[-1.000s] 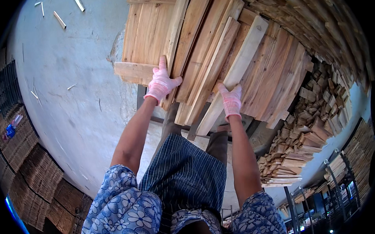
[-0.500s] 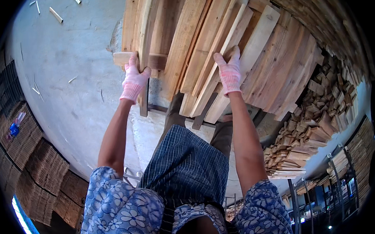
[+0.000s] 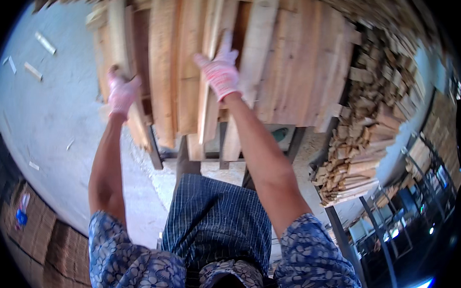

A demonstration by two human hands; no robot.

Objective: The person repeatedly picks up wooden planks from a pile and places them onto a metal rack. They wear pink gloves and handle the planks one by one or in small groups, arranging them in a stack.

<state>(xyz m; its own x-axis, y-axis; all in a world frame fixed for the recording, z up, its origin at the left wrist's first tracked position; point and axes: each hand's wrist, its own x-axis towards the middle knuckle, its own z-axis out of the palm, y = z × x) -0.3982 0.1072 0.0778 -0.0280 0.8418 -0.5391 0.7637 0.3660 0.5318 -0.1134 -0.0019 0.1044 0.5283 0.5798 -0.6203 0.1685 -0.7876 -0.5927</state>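
My left hand (image 3: 121, 94), in a pink-and-white knit glove, is closed around a long, narrow wooden board (image 3: 117, 33) at the left side of a spread of planks. My right hand (image 3: 221, 70), gloved alike, rests on a narrow light strip of wood (image 3: 207, 111) near the middle. Its thumb and fingers are spread apart, with the strip running between them. Wider planks (image 3: 163, 69) lie side by side between my hands. A pale board (image 3: 259, 37) lies just right of my right hand. The undersides of both hands are hidden.
Dark metal bars (image 3: 155, 147) show beneath the planks' near ends. More planks (image 3: 299, 64) lie close together on the right. Beyond them is a large heap of short wood pieces (image 3: 364, 133). Wood scraps (image 3: 45, 43) dot the grey floor (image 3: 28, 111). Woven-looking brown stacks (image 3: 36, 227) stand lower left.
The view has shifted, so planks and hands appear farther left. My right hand has turned, its fingers now angled across the strip. My left hand keeps its hold on the board.
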